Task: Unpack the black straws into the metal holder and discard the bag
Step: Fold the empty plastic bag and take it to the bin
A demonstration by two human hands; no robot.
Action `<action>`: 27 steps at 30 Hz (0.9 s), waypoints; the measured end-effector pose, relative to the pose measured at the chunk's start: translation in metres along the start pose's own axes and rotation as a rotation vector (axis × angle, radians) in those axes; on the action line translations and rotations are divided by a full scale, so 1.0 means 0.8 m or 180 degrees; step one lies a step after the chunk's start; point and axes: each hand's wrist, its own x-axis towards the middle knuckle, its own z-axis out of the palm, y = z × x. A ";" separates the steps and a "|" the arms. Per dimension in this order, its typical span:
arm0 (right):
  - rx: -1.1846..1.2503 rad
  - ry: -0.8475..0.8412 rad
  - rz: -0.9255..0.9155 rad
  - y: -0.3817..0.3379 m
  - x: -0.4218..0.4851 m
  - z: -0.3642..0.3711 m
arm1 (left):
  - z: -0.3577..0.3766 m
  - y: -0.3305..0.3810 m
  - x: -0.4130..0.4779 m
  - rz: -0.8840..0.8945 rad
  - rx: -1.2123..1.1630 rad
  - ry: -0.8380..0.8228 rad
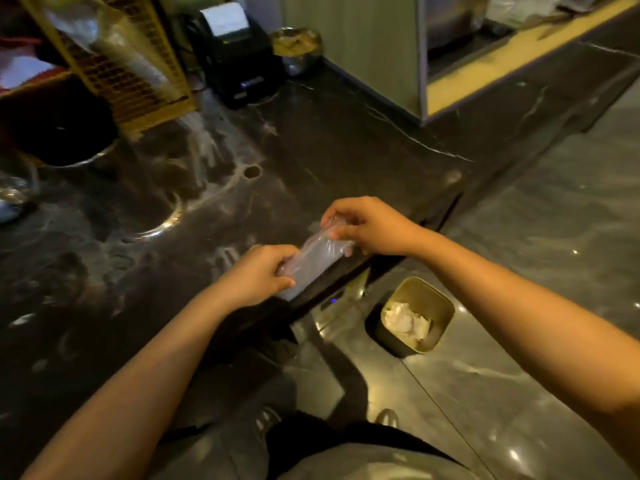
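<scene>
Straws, if any were in the bag [313, 256], did not show; it looked clear, thin and crinkled, a soft tube held over the near edge of the dark marble counter [311, 140]. Your left hand [258, 275] pinched its near end, and your right hand [367, 226] gripped the far end, likely stretching the film to bunch it. Right of both, on the floor, stood the open square bin [436, 303], holding crumpled white paper.
</scene>
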 end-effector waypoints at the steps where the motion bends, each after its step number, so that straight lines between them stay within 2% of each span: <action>1: 0.0006 0.0042 0.0069 0.017 -0.018 -0.017 | 0.017 0.020 0.015 0.0050 0.0008 -0.0057; 7: 0.0060 0.0424 0.0624 0.128 -0.110 -0.086 | 0.123 0.108 0.108 0.0351 -0.0023 -0.0680; 11: -0.0011 0.0713 0.1056 0.216 -0.151 -0.086 | 0.209 0.123 0.182 0.0355 0.0075 -0.1187; 13: -0.0020 0.0865 0.1278 0.268 -0.162 -0.073 | 0.261 0.117 0.219 0.0399 0.0151 -0.1263; 18: 0.0103 0.1031 0.1646 0.420 -0.161 -0.008 | 0.408 0.064 0.305 0.0521 0.0330 -0.1358; 23: 0.0066 0.1123 0.1759 0.573 -0.137 0.081 | 0.559 -0.026 0.356 0.0588 0.0515 -0.1287; 27: 0.0071 0.0928 0.1946 0.690 -0.102 0.170 | 0.661 -0.117 0.390 0.0947 0.1027 -0.0821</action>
